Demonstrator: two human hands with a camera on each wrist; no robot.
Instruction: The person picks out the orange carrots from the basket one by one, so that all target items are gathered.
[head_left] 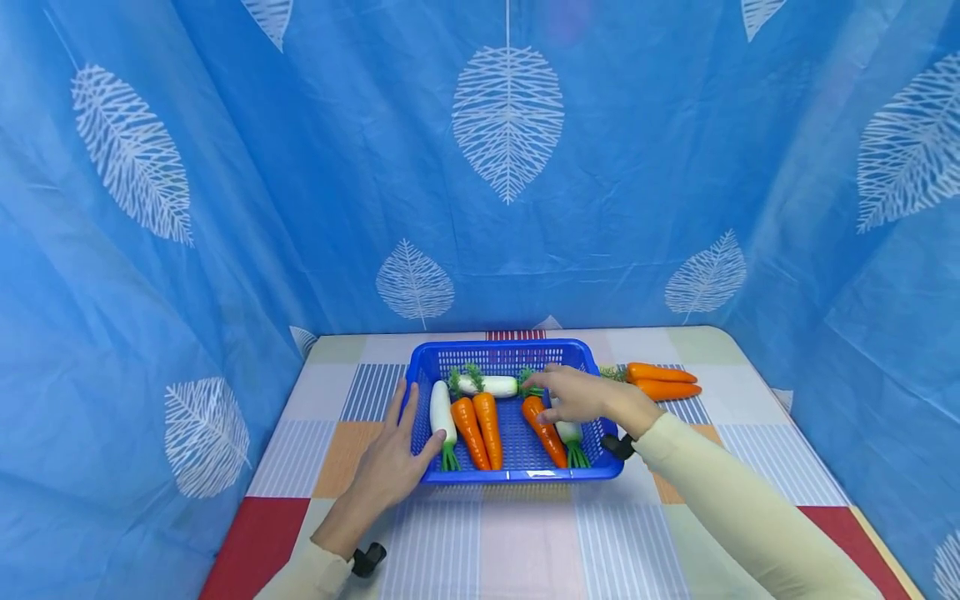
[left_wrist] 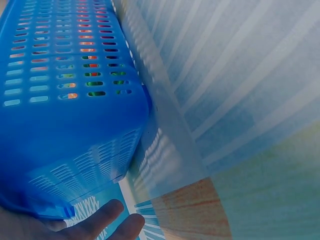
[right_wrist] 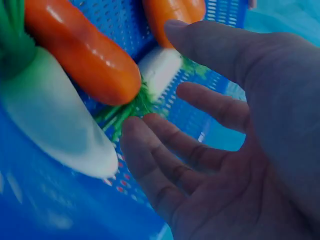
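A blue plastic basket point(head_left: 525, 476) stands on the table. Inside, a white radish point(head_left: 442, 410) lies at the left, with two carrots point(head_left: 489, 429) beside it. Another white radish point(head_left: 501, 386) lies crosswise at the back. On the right are a carrot point(head_left: 543, 431) and a third white radish point(right_wrist: 55, 115), partly covered by the right hand in the head view. My left hand point(head_left: 393, 458) is at the basket's left side, fingers spread; contact with the rim cannot be told. Over the right part of the basket, my right hand point(head_left: 576, 394) holds nothing, its fingers loosely bent near the carrot's leafy end.
Two more carrots point(head_left: 663, 381) with green tops lie on the table just right of the basket. A patchwork cloth point(head_left: 525, 542) covers the table. Blue curtains point(head_left: 337, 167) with white leaf prints hang behind and at both sides.
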